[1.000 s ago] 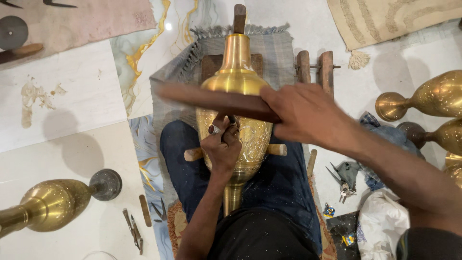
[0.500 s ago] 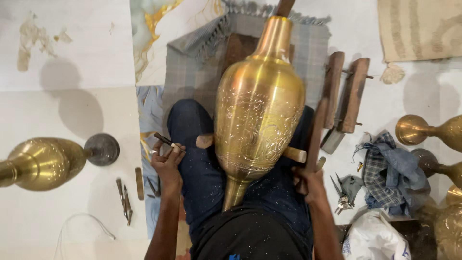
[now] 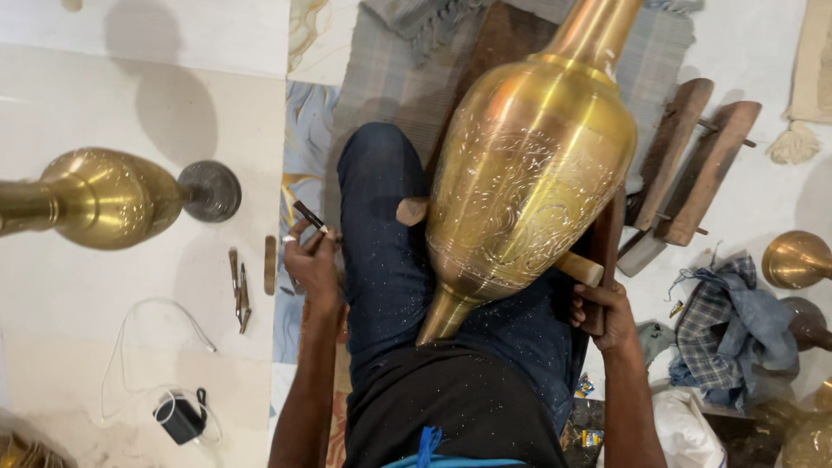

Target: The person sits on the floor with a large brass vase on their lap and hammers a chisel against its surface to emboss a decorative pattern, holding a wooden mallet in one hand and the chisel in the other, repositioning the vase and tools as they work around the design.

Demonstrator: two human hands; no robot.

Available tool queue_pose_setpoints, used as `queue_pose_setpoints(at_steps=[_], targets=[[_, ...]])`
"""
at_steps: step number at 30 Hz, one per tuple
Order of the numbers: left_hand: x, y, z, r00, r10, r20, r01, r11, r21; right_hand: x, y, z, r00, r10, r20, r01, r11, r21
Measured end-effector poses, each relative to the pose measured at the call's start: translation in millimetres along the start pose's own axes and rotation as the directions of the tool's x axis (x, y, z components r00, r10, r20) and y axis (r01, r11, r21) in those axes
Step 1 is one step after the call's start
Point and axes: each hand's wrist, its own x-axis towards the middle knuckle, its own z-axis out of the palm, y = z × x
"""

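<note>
A large engraved brass vase lies tilted across my lap, resting on a wooden dowel that sticks out on both sides. My left hand is off to the left of my knee, closed around a thin dark engraving tool. My right hand is at the vase's lower right, just under the dowel's end. It grips a dark wooden stick that runs up along the vase's side. Neither hand touches the vase body.
A second brass vase lies on the floor at the left. Small metal tools and a white cable with a black adapter lie near it. Wooden blocks, a checked cloth and more brass pieces crowd the right.
Both hands have come off the top of the vase and dropped to its sides. The dark stick went from lying across the vase to its right side.
</note>
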Motion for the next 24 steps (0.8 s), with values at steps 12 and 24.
queue_pose_setpoints(at_steps=[12,24], targets=[[24,53,19,0.972,-0.017,0.236,0.112,0.912,-0.394,-6,16,11,0.979,-0.191,-0.076,0.188,0.981,-0.043],[-51,87,117,0.409,0.38,0.83,-0.07,0.92,-0.387,-32,55,2,0.844,-0.519,-0.136,0.426,0.802,-0.419]])
